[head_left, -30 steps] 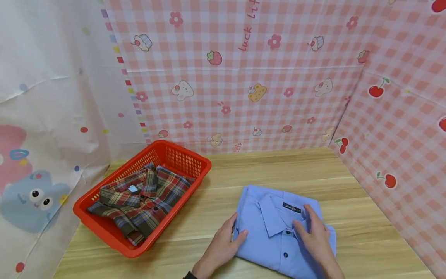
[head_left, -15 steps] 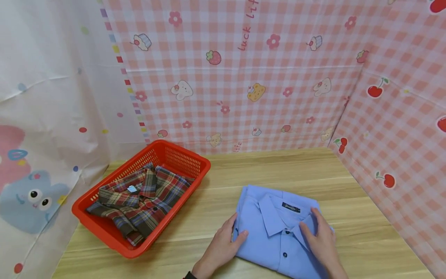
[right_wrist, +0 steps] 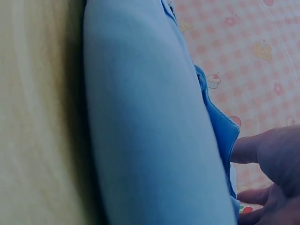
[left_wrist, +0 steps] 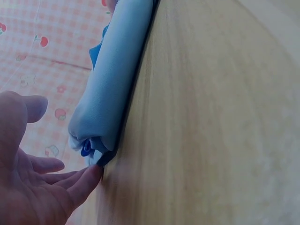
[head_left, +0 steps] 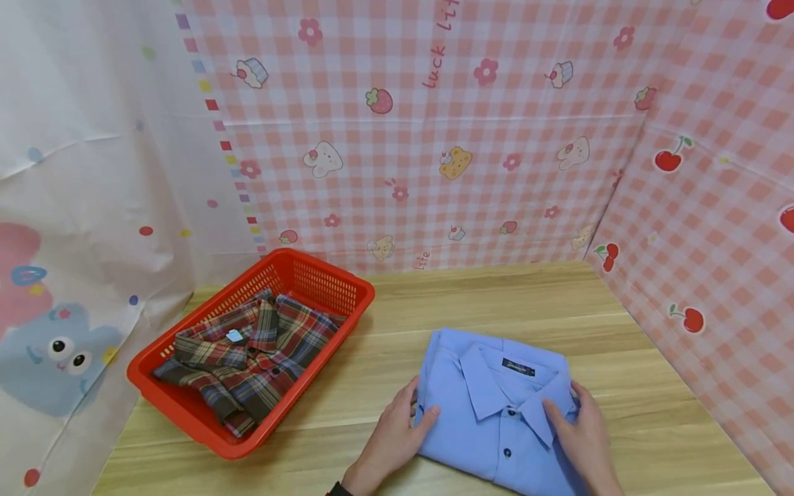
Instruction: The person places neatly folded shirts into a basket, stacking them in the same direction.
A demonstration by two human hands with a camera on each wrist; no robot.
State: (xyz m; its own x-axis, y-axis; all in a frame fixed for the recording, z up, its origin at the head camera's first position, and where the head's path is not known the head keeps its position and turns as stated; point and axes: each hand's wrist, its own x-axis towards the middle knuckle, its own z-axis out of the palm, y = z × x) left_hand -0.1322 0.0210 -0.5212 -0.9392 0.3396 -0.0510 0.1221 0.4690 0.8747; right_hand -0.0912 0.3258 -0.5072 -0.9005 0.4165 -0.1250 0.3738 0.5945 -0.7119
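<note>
A light-blue button-up shirt [head_left: 471,427], folded into a flat bundle, lies collar up on the table. It has dark buttons and a black neck label. My left hand [head_left: 393,430] is at its left edge; the left wrist view shows extended fingers [left_wrist: 82,185] touching the lower corner of the bundle, with the thumb raised apart. At the right edge is my right hand [head_left: 583,430], its thumb on the right collar wing and its fingers along the side. In the right wrist view the right thumb [right_wrist: 246,149] reaches the collar, while the shirt hides some fingertips.
A red plastic basket [head_left: 145,372] stands on the left of the wood-grain table [head_left: 484,296], with a folded plaid shirt [head_left: 260,358] inside. Pink checked sheets [head_left: 397,151] hang behind and on the right, and a white printed sheet [head_left: 99,207] on the left.
My right hand has slid from the collar opening outward to the shirt's right edge, and the right collar wing now lies flat. The left hand has stayed at the left edge.
</note>
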